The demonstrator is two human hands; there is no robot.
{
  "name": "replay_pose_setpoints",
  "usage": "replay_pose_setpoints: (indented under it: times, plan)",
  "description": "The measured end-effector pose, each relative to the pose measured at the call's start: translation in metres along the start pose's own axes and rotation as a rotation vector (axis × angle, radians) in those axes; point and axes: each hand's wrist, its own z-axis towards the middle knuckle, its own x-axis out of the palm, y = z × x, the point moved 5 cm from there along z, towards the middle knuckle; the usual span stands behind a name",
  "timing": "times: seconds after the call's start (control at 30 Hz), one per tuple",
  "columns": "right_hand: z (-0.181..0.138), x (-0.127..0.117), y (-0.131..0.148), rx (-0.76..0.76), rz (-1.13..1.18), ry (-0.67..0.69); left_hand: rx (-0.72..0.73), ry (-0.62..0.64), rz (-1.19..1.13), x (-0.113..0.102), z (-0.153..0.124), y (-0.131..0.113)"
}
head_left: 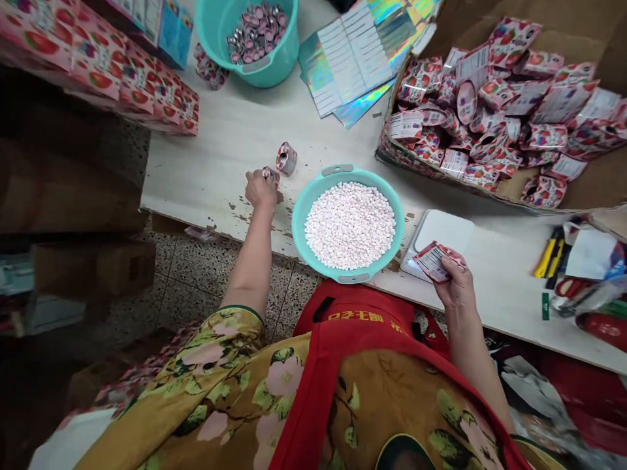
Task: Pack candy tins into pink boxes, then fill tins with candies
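Observation:
My left hand [261,189] is closed around a small strawberry-printed container [271,176] on the white table. A second such container [287,158], with a dark round opening, stands just beyond it. My right hand [456,277] pinches a flattened strawberry-printed packet [434,261], its white text panel facing up, over the edge of a white scale [441,232]. Between my hands sits a teal basin [300,225] full of small white and pale pink candies [350,225]. The fingertips of my left hand are partly hidden behind the container.
A cardboard box [455,173] of printed packets stands at the far right. Another teal tub [289,55] holds small metallic and pink pieces. Holographic sheets [355,52] lie behind, strawberry-printed boxes [140,78] line the left, and yellow cutters [545,258] lie right.

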Motion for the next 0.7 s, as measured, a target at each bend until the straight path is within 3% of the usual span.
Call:
replay_pose_setpoints:
  times: [0.07,0.2,0.3,0.43,0.53,0.7]
  plan:
    - [-0.002,0.024,0.002,-0.036,-0.08,0.047,0.136,0.007,-0.066,0.007,-0.032,-0.021]
    - [-0.005,0.077,-0.001,-0.087,-0.288,0.164,0.436,0.311,-0.013,0.055,-0.121,-0.075]
    - [-0.005,0.108,-0.006,-0.14,-0.476,0.248,0.46,0.353,0.059,0.08,-0.165,-0.098]
    - [-0.002,0.126,-0.01,-0.238,-0.607,0.289,0.466,0.396,-0.021,0.088,-0.183,-0.108]
    - [0.001,0.13,-0.009,-0.314,-0.683,0.283,0.326,0.438,-0.311,0.084,-0.178,-0.104]
    - [-0.004,0.146,-0.011,-0.489,-0.898,0.358,-0.18,0.585,-1.12,0.068,-0.182,-0.101]
